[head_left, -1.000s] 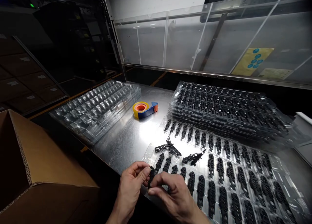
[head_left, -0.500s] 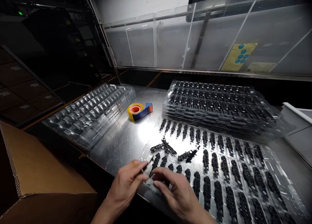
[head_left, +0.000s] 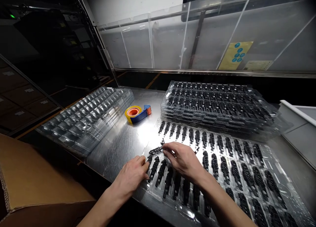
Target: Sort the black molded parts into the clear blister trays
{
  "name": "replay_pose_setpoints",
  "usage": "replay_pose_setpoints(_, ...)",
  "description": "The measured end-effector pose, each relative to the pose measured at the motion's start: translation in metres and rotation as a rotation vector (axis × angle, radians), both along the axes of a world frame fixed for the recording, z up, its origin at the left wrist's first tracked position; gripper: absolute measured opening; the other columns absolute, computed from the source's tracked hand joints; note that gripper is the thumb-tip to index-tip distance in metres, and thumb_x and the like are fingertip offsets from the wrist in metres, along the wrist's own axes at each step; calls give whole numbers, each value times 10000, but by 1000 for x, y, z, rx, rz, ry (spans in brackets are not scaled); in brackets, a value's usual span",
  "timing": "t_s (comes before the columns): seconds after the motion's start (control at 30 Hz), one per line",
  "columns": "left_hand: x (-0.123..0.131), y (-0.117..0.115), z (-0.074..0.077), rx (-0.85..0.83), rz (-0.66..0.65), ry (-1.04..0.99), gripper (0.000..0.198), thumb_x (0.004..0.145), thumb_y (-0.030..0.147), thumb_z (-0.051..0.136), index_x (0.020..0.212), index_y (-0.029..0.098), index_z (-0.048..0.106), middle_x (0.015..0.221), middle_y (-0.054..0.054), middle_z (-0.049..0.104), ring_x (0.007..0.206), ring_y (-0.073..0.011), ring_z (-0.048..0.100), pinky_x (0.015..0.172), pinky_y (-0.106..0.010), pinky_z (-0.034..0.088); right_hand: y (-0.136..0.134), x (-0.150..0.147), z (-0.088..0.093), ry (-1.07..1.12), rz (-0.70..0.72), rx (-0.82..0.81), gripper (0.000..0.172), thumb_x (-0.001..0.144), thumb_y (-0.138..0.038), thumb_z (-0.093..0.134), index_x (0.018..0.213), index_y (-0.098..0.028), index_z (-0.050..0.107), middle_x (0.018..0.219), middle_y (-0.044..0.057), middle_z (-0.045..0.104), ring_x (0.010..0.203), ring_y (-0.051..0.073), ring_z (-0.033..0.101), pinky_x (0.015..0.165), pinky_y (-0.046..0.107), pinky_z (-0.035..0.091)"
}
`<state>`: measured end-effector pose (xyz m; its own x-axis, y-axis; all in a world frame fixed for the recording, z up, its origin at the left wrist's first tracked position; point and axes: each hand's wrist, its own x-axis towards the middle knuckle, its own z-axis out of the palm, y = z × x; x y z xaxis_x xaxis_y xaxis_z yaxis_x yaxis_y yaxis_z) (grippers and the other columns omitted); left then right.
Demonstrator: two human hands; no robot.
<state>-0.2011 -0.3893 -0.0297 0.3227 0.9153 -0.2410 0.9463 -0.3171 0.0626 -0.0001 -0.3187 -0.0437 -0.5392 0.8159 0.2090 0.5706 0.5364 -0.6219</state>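
A clear plastic tray (head_left: 288, 185) of black plastic parts (head_left: 222, 166) in rows lies on the steel bench in front of me. My left hand (head_left: 132, 175) rests on the tray's near left corner, fingers laid flat, fingertips on a part in a pocket (head_left: 149, 160). My right hand (head_left: 183, 160) reaches over the tray's left end. Its thumb and fingers pinch the end of a loose black part (head_left: 156, 150) lying across the pockets. Another small loose piece (head_left: 197, 150) shows just past the knuckles.
A stack of filled trays (head_left: 217, 103) sits behind the open tray. A stack of unfilled clear trays (head_left: 86, 116) lies at the left, with a yellow and blue tape dispenser (head_left: 137, 113) between them. A cardboard box (head_left: 37, 182) stands at near left, a white bin (head_left: 297, 120) at right.
My right hand moved forward from the tray's near edge and pinched the loose part. My left hand set its small part down and flattened on the tray corner. The view shifted left.
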Motion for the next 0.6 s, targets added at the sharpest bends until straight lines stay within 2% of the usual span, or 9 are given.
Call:
replay_pose_setpoints(0.07, -5, 3, -2, -8, -3, 9, 70, 838, 231, 630, 897, 198, 614, 933, -46, 593, 871, -216, 557, 723, -310, 469, 10, -6, -4, -190, 21, 42, 229, 938, -214, 466, 1069, -206, 654, 1043, 54, 674, 898, 182, 602, 757, 303, 496)
replay_pose_setpoints(0.13, -9, 4, -5, 23, 7, 14, 74, 871, 236, 587, 931, 201, 613, 930, -43, 585, 868, -212, 556, 720, -310, 474, 19, -11, -9, -298, 40, 73, 224, 923, -202, 487, 1062, -203, 663, 1079, 72, 654, 942, 212, 573, 791, 337, 477)
replay_pose_setpoints(0.23, -12, 4, -15, 101, 54, 26, 176, 876, 158, 557, 1038, 205, 606, 926, -44, 572, 845, -211, 551, 710, -316, 479, 28, -16, -13, -334, 43, 76, 173, 893, -194, 528, 959, -190, 687, 1010, 84, 648, 901, 229, 554, 790, 358, 454)
replay_pose_setpoints(0.33, -12, 1, -29, 215, 96, -8, 247, 892, 158, 525, 1130, 182, 585, 899, -55, 558, 806, -211, 541, 709, -332, 483, 31, -18, -16, -342, 10, 51, 131, 878, -205, 549, 880, -194, 679, 925, 66, 634, 873, 216, 554, 756, 326, 452)
replay_pose_setpoints(0.47, -13, -4, -42, 349, 114, -169, 239, 926, 193, 464, 1120, 153, 598, 871, -62, 549, 790, -204, 530, 696, -328, 474, 30, -12, -17, -333, -104, -20, 135, 891, -297, 558, 932, -221, 662, 915, 35, 627, 818, 178, 591, 670, 271, 470)
replay_pose_setpoints(0.6, -7, 3, -36, 414, 218, -422, 240, 941, 238, 451, 1088, 153, 620, 858, -52, 566, 802, -181, 545, 737, -308, 458, 27, -14, -9, -368, -208, -63, 205, 905, -362, 537, 990, -209, 643, 933, 51, 634, 764, 172, 619, 666, 285, 493)
